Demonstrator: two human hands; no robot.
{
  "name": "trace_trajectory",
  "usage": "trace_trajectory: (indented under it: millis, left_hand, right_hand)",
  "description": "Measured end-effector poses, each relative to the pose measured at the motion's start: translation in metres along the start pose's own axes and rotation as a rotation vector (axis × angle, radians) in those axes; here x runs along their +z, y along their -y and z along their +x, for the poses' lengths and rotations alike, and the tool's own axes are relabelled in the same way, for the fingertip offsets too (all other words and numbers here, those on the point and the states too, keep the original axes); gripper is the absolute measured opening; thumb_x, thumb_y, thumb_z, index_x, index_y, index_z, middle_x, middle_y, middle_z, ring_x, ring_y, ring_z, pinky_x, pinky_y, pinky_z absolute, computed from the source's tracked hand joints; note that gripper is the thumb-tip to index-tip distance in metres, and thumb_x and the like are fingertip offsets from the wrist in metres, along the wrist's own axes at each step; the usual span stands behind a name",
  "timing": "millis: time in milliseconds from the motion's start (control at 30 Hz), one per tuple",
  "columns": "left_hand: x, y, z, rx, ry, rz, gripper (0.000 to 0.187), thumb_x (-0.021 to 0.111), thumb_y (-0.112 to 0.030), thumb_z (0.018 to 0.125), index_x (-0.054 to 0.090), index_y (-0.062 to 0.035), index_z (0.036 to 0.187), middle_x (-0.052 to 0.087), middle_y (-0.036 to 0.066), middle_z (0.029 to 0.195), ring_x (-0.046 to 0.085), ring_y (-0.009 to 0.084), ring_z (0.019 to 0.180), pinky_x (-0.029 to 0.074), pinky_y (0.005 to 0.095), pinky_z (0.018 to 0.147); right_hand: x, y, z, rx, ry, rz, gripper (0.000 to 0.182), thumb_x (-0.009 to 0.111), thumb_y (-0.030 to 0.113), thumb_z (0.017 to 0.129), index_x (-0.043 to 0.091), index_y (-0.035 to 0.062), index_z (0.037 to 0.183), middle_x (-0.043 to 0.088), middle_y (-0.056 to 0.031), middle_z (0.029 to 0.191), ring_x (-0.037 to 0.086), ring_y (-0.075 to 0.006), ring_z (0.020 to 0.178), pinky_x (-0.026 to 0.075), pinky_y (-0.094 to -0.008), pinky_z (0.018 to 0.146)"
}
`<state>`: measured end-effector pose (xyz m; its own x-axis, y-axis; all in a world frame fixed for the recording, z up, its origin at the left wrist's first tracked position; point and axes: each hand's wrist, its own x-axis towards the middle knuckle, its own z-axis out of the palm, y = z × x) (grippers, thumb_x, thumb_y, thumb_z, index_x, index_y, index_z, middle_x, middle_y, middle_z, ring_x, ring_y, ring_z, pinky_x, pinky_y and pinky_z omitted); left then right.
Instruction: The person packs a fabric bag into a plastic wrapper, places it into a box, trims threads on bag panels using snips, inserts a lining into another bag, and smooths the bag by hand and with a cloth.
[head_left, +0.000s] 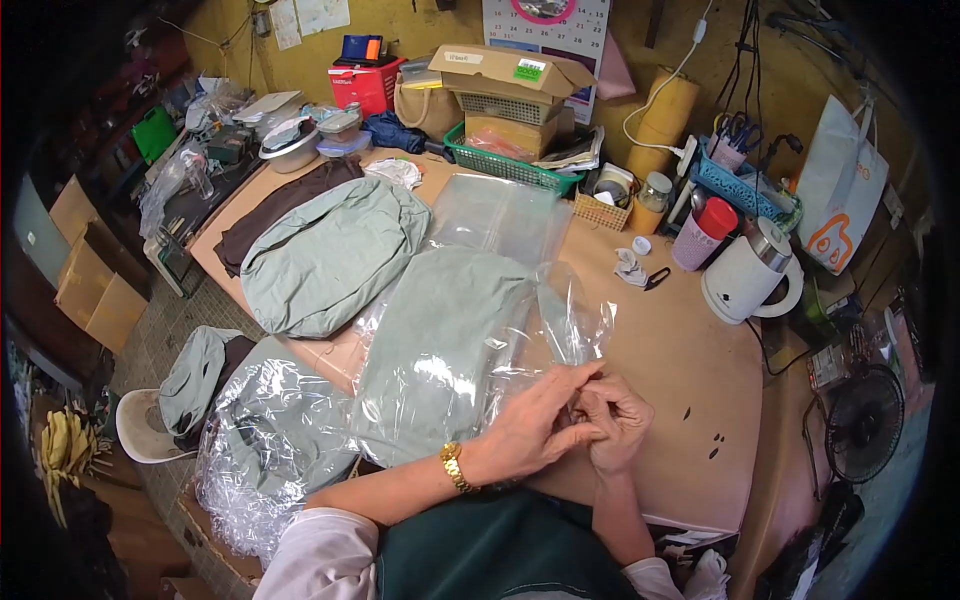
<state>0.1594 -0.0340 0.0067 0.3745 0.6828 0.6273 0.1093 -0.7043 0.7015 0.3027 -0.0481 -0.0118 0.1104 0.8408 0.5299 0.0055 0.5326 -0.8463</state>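
Hands meet at the near edge of the table (690,390). The left hand (525,430) and the right hand (615,425) are pressed together, pinching the open end of a clear plastic bag (560,320). Inside the bag lies a folded green cloth (445,340). Another green cloth (330,250) lies bare beside it. A green basket (500,165) at the back holds a cardboard box (510,80). The fingertips hide each other, so the exact grip is hard to see.
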Motion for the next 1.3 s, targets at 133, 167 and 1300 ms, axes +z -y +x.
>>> trace_trajectory:
  millis: [133, 167, 1300]
  left_hand:
    - [0.005, 0.028, -0.014, 0.006, -0.061, 0.063, 0.048, 0.08, -0.02, 0.077, 0.065, -0.0062, 0.12, 0.057, 0.006, 0.079, 0.055, 0.0176, 0.064, 0.046, 0.0283, 0.057]
    - [0.005, 0.027, -0.014, -0.037, -0.088, 0.075, 0.033, 0.08, -0.016, 0.076, 0.072, -0.0068, 0.107, 0.059, 0.005, 0.072, 0.056, 0.0172, 0.063, 0.046, 0.0292, 0.056]
    - [-0.016, -0.001, -0.006, -0.118, 0.065, 0.027, 0.019, 0.069, 0.0, 0.082, 0.069, -0.001, 0.101, 0.062, 0.01, 0.084, 0.062, 0.0196, 0.068, 0.05, 0.0301, 0.06]
  right_hand:
    - [-0.004, -0.019, -0.011, 0.068, -0.106, 0.186, 0.011, 0.068, 0.006, 0.09, 0.068, -0.0047, 0.089, 0.061, -0.0068, 0.079, 0.056, -0.0107, 0.065, 0.045, -0.0225, 0.06]
    - [-0.004, -0.021, -0.012, 0.068, -0.126, 0.212, 0.011, 0.068, 0.007, 0.089, 0.068, -0.0044, 0.091, 0.062, -0.0076, 0.081, 0.057, -0.0107, 0.067, 0.045, -0.0222, 0.061]
    - [-0.018, 0.003, -0.009, 0.287, 0.005, 0.145, 0.006, 0.065, -0.01, 0.086, 0.067, -0.0071, 0.091, 0.063, -0.0081, 0.083, 0.062, -0.0107, 0.072, 0.051, -0.0213, 0.061]
